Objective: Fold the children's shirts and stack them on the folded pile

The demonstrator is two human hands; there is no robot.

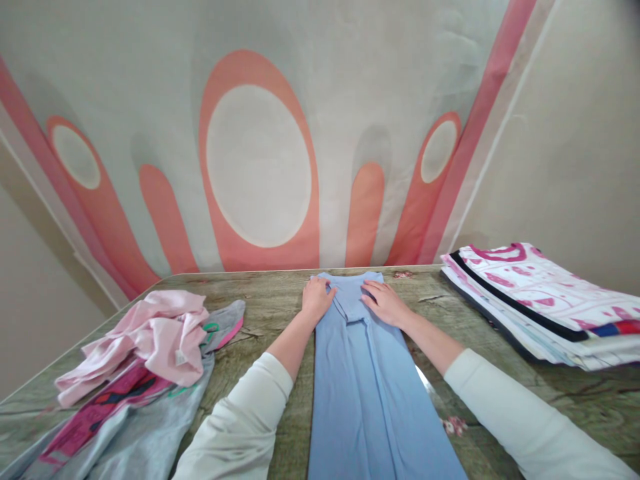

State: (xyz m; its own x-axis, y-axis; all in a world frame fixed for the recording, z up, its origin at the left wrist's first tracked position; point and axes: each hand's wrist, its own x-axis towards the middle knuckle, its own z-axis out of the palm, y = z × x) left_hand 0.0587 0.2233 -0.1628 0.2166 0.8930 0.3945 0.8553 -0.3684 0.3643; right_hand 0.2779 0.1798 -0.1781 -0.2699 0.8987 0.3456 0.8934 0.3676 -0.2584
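A light blue garment lies lengthwise on the table in front of me, its sides folded inward into a long strip. Its narrow far end is near the table's back edge, and the near end runs out of view at the bottom. My left hand rests on the far left part of the cloth, fingers laid over it and thumb pointing inward. Opposite it, my right hand presses lightly on the far right part with its fingers stretched out. Between the hands, a folded flap of the fabric shows.
To the left lies a loose heap with a pink garment on top of a grey one with a magenta print. A stack of folded clothes stands on the right. Behind the wood-patterned table rises a patterned wall panel.
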